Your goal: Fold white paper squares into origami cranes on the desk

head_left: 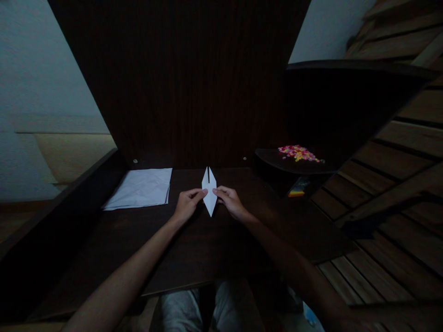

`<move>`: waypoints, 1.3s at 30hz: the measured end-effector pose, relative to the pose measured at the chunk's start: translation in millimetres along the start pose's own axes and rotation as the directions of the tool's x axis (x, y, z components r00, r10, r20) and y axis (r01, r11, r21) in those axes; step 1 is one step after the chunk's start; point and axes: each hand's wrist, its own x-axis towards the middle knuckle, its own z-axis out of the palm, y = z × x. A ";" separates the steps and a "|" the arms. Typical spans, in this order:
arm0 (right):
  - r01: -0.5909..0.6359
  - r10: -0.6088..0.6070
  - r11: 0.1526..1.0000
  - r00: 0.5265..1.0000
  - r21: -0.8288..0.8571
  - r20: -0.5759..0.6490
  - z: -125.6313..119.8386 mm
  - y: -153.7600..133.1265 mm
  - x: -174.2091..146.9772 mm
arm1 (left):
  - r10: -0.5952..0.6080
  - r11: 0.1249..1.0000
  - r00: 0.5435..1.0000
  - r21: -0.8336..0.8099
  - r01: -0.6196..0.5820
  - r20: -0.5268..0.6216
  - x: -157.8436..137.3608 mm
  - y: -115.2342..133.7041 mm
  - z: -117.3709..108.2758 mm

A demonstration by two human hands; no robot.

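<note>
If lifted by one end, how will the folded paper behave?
The folded paper is probably light: the left hand and right hand merely pinch it. Its middle is likely fairly stiff, given the straight, crisp outline. The two tips may bend easily, being narrow and separate.

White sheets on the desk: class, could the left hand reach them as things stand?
Probably yes: nothing visible lies between the left hand and the white sheets, though it holds the folded paper.

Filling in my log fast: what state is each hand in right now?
Left hand: closed, holding the folded paper by its left edge.
Right hand: closed, holding the same paper by its right edge.
</note>
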 end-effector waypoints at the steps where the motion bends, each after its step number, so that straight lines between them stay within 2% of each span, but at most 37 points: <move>1: 0.015 -0.015 1.000 1.000 -0.010 -0.005 -0.1 -0.2 0.0 | -0.008 1.000 1.000 -0.001 0.008 0.002 -0.2 0.5 0.1; 9: 0.094 -0.093 0.993 0.996 -0.076 0.010 -0.2 -3.7 -2.3 | -0.057 0.998 0.998 -0.040 0.057 0.003 -0.5 -2.0 0.2; 20: 0.132 -0.129 0.982 0.991 -0.133 0.031 -2.4 -0.2 -0.4 | -0.059 0.995 0.998 -0.077 0.059 0.011 -1.0 -2.5 0.4; 26: 0.124 -0.120 0.986 0.992 -0.114 0.050 0.0 2.4 -0.6 | -0.039 0.998 0.999 -0.055 0.038 -0.008 -2.1 -3.5 -0.6; 33: 0.080 -0.066 0.990 0.990 -0.116 0.123 1.9 1.3 -2.3 | -0.025 1.000 0.987 -0.021 0.022 -0.157 1.3 -6.8 -2.1; 39: 0.097 -0.082 0.988 0.989 -0.117 0.122 0.4 1.3 -0.6 | -0.045 0.996 0.994 -0.083 0.037 -0.098 2.1 -4.9 -1.9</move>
